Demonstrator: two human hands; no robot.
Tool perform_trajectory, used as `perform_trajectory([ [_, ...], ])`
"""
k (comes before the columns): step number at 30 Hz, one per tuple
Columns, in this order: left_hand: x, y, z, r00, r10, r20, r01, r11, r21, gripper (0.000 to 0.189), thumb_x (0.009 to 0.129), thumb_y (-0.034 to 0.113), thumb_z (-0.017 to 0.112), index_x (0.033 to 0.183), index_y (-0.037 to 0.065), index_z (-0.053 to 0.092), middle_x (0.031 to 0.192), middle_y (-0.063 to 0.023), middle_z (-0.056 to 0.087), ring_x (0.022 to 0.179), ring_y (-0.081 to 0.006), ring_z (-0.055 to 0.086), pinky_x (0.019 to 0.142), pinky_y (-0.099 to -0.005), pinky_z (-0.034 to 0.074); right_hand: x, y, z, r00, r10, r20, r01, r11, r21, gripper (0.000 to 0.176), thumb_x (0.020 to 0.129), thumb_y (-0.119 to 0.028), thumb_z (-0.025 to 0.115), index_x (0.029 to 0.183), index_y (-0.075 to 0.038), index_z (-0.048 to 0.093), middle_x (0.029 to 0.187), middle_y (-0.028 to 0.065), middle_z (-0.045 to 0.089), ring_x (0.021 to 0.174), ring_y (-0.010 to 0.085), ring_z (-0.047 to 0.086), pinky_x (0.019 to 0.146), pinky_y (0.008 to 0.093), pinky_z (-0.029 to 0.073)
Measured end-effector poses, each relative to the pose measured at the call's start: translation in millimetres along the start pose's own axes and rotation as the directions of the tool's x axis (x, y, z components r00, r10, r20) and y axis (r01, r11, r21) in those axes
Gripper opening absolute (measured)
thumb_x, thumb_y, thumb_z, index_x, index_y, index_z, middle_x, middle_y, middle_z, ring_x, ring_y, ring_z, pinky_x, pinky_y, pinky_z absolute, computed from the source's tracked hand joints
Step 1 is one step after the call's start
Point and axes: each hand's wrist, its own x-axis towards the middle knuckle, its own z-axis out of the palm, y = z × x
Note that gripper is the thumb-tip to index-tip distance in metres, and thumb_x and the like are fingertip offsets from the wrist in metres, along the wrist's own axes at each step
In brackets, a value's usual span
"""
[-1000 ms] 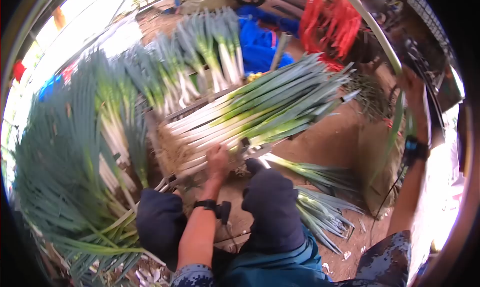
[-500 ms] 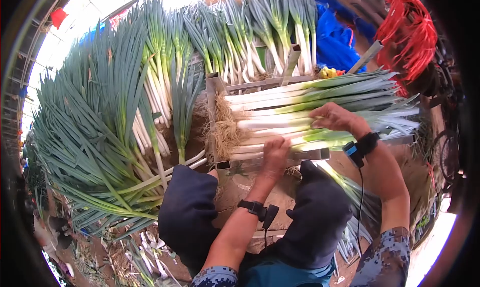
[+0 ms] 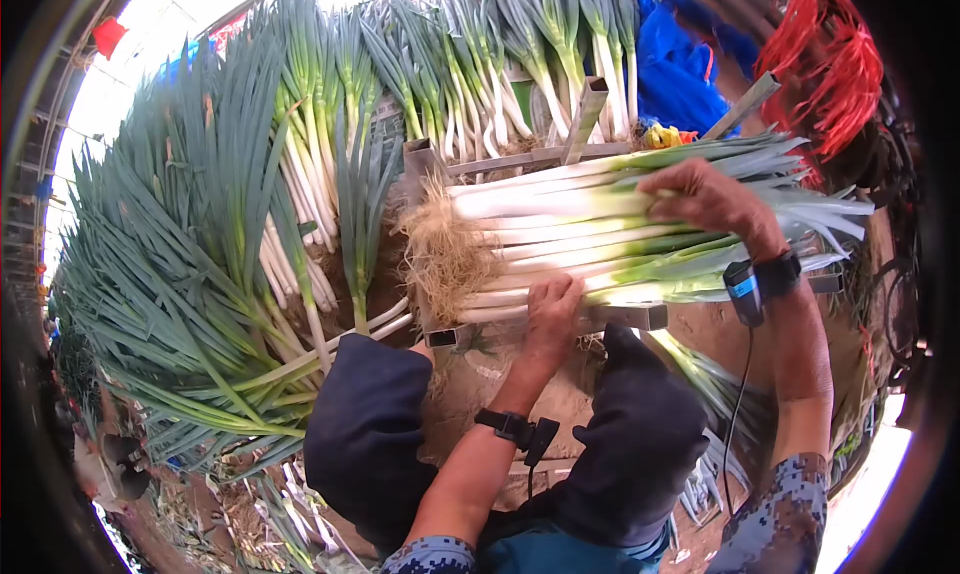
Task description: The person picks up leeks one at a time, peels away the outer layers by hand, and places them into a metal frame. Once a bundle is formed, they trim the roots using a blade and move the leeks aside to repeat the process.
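Note:
A layer of leeks [image 3: 560, 238] lies across a metal frame [image 3: 442, 336], white stalks and stringy roots to the left and green leaves to the right. My right hand [image 3: 712, 206] is closed around one leek [image 3: 550, 204] at its pale green part, on the far side of the layer; that stalk is slightly blurred. At the near edge, the fingers of my left hand [image 3: 552, 314] curl together over the white stalks nearest me. How far they wrap underneath is hidden.
A large heap of leeks [image 3: 170, 244] stands on the left, and more lean upright in a row [image 3: 480, 74] behind the frame. Metal posts [image 3: 588, 114] rise at its far side. Blue plastic [image 3: 680, 64] and red strands [image 3: 825, 64] are at the back right.
My right hand has moved away from me and a little right, and the leek in it has shifted toward the far side. My left hand has stayed at the near edge.

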Motion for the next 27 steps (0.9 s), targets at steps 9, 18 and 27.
perform_trajectory([
  [9, -0.2, 2.6, -4.1, 1.000, -0.021, 0.005, 0.021, 1.000, -0.004, 0.028, 0.086, 0.007, 0.061, 0.113, 0.005, 0.068, 0.111, -0.0105, 0.065, 0.102, -0.0328, 0.058, 0.093, -0.0435, 0.044, 19.2, 69.1, 61.2, 0.973, 0.075, 0.217, -0.057, 0.994, -0.091, 0.038, 0.082, -0.016, 0.080, 0.114, 0.001, 0.070, 0.101, 0.0161, 0.074, 0.088, 0.0186, 0.068, 0.080, 0.0325, 0.052],
  [18, 1.8, -2.4, -4.4, 1.000, 0.025, -0.002, -0.025, 1.000, -0.006, 0.028, 0.085, 0.008, 0.061, 0.112, 0.001, 0.066, 0.113, -0.0152, 0.065, 0.105, -0.0347, 0.059, 0.094, -0.0452, 0.046, 50.5, 79.5, 112.6, 0.958, 0.008, 0.287, -0.033, 0.996, 0.083, 0.036, 0.084, -0.020, 0.077, 0.113, 0.001, 0.070, 0.096, 0.0163, 0.074, 0.085, 0.0159, 0.067, 0.080, 0.0328, 0.052],
  [27, -6.0, 14.4, -25.3, 0.991, 0.126, -0.053, -0.121, 0.988, 0.092, 0.028, 0.083, 0.003, 0.061, 0.109, -0.006, 0.064, 0.114, -0.0214, 0.063, 0.112, -0.0382, 0.057, 0.100, -0.0498, 0.044, 37.0, 75.6, 118.4, 0.984, -0.025, 0.178, 0.024, 1.000, 0.005, 0.035, 0.082, -0.026, 0.077, 0.109, -0.003, 0.073, 0.099, 0.0197, 0.072, 0.090, 0.0309, 0.069, 0.083, 0.0384, 0.052],
])
